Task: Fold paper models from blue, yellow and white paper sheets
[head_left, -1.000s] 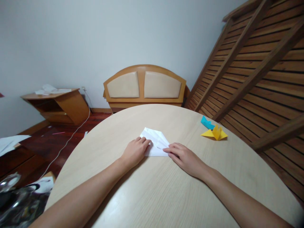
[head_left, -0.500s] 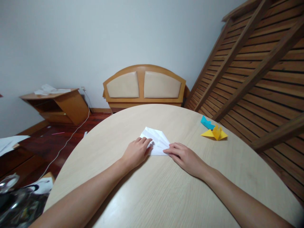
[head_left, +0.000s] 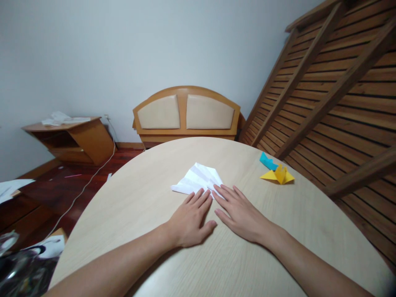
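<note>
Both hands, left [head_left: 192, 218] and right [head_left: 239, 212], lie flat and released on the bench [head_left: 278, 231], fingertips touching a folded white paper [head_left: 198, 181].

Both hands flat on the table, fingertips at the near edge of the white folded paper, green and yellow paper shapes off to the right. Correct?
One error: the head view shows the shape behind the yellow shape is blue, not green. Left hand and right hand do lie flat on the table, fingertips at the white folded paper.

Near edge of white folded paper [head_left: 198, 181] hidden under fingertips [head_left: 202, 193], both forearms cut by bottom edge, blurred dark clutter [head_left: 18, 268] at lower left corner
</note>
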`<state>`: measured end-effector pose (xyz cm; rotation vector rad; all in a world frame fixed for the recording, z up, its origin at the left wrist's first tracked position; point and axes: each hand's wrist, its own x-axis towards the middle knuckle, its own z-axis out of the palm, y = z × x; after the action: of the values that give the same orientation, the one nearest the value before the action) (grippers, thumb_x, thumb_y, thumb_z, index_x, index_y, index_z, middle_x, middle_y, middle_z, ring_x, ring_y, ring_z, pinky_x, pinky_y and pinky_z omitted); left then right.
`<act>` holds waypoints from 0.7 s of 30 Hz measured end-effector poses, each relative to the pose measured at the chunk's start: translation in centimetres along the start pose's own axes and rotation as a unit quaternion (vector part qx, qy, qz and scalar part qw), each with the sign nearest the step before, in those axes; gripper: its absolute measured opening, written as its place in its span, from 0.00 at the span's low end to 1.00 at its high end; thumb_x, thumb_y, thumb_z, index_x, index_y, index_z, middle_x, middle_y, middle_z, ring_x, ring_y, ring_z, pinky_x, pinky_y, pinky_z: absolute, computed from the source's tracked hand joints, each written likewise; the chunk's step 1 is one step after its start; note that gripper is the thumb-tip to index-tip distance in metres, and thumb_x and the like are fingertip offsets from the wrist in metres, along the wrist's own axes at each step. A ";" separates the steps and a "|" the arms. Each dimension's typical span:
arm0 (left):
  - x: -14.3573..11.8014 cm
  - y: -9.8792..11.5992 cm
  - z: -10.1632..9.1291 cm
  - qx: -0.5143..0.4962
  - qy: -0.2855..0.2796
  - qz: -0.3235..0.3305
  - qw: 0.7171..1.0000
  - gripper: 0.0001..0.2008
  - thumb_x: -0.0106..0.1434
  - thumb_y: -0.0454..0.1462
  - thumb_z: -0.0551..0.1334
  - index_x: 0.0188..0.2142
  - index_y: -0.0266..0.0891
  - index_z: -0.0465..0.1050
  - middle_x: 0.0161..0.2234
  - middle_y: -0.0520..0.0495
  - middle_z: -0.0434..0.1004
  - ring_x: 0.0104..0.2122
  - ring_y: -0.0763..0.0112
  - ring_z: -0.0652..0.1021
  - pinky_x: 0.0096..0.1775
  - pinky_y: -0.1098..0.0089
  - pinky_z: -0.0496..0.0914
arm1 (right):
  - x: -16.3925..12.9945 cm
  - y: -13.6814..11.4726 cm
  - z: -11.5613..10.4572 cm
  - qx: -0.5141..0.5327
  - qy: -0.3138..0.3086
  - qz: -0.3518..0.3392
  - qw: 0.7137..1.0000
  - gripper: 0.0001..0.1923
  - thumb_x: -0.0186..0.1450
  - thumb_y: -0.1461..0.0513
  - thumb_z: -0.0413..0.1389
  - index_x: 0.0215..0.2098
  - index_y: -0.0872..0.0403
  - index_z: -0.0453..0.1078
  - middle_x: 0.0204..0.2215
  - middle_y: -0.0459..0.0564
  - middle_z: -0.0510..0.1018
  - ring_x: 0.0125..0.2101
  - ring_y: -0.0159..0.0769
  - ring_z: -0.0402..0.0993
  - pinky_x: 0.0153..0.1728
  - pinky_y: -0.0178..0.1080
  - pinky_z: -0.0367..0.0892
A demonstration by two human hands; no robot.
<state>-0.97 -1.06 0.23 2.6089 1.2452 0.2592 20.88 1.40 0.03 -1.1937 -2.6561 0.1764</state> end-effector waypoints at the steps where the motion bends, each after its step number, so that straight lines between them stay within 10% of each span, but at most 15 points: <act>1: 0.0 -0.1 -0.1 0.001 0.001 -0.003 1.000 0.38 0.70 0.52 0.52 0.71 0.33 0.46 0.71 0.38 0.44 0.71 0.49 0.46 0.68 0.48 0.48 | -0.2 -0.3 0.1 0.002 -0.019 0.004 1.000 0.30 0.74 0.50 0.45 0.70 0.54 0.55 0.71 0.55 0.53 0.70 0.50 0.47 0.67 0.61 0.45; 11: -0.3 0.1 -0.1 0.016 0.021 -0.057 0.998 0.37 0.70 0.56 0.51 0.71 0.44 0.48 0.72 0.39 0.44 0.70 0.38 0.45 0.66 0.40 0.49 | -0.3 -0.6 0.2 0.039 -0.080 0.040 0.995 0.37 0.73 0.45 0.43 0.73 0.55 0.46 0.72 0.55 0.44 0.71 0.47 0.39 0.69 0.58 0.40; 21: 0.0 -0.9 -0.1 0.067 0.005 -0.102 0.993 0.34 0.74 0.52 0.44 0.70 0.32 0.52 0.71 0.30 0.44 0.70 0.41 0.46 0.65 0.43 0.52 | -0.4 -0.9 -0.2 0.026 -0.079 0.045 0.995 0.39 0.72 0.41 0.39 0.73 0.55 0.47 0.72 0.55 0.47 0.71 0.49 0.41 0.69 0.59 0.42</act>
<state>-1.60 -0.50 0.04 2.5640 1.5696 0.1561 20.53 0.51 0.29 -1.3351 -2.7141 0.3676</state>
